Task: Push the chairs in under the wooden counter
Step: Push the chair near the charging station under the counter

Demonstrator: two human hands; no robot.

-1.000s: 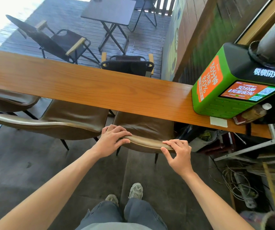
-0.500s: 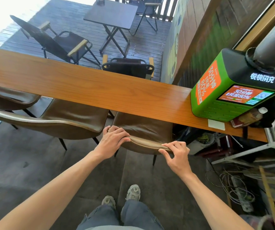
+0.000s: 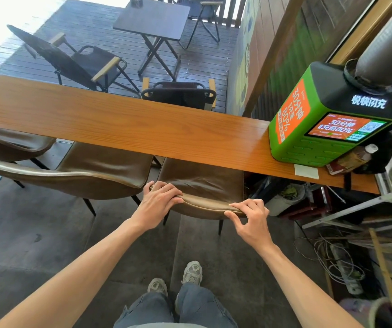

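A long wooden counter [image 3: 124, 124] runs across the view. Three brown leather chairs stand at it. The right chair [image 3: 202, 183] has its seat partly under the counter, and both my hands hold the top edge of its backrest. My left hand [image 3: 158, 202] grips the left end, fingers curled over the rim. My right hand [image 3: 251, 216] pinches the right end. The middle chair [image 3: 90, 171] sits further out from the counter, its backrest jutting toward me. Only part of the left chair [image 3: 12, 143] shows at the frame's edge.
A green power-bank station [image 3: 308, 129] stands on the counter's right end, with a bottle [image 3: 360, 155] beside it. Clutter, cables and a power strip [image 3: 344, 268] lie on the floor at right. Beyond the counter a deck holds folding chairs [image 3: 79, 60] and a small table [image 3: 152, 17].
The right chair has slid slightly forward under the counter with both hands still on its backrest. My view has shifted a little closer to the counter.
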